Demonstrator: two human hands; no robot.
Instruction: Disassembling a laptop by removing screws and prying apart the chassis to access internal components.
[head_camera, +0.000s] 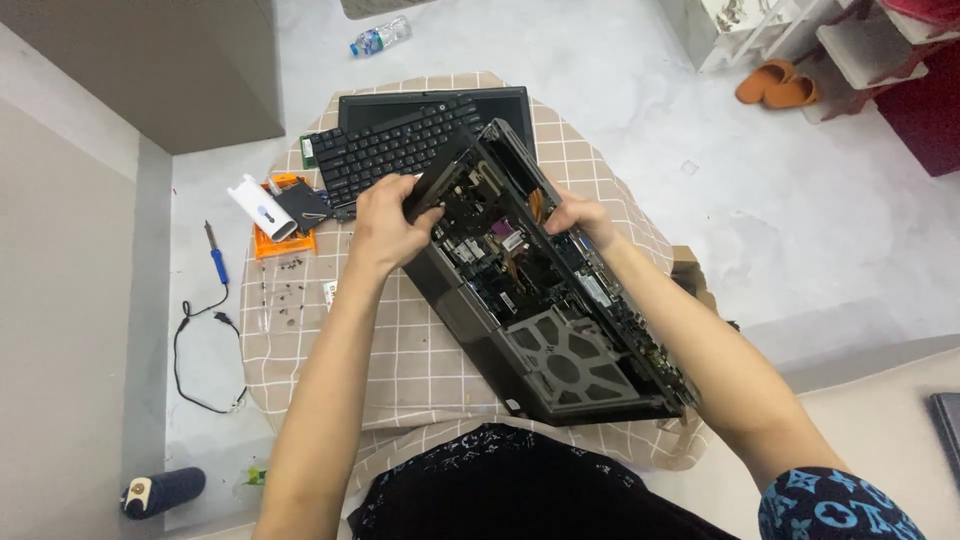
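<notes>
An opened black laptop base (560, 340), its circuit board and inner frame exposed, is tilted up off a small table covered by a beige checked cloth (420, 360). My left hand (385, 225) grips the base's far left edge around a dark strip-like part. My right hand (580, 215) holds the far right edge near the hinge area. A detached black keyboard (395, 145) lies just beyond my left hand, resting on a flat black panel (500, 105).
At the table's left sit an orange tray (283, 240), a white tool case (260, 205) and several loose screws (285, 290). On the floor: a soldering iron (215, 255) with its cable, a water bottle (380, 37), orange slippers (777, 85) by white shelves.
</notes>
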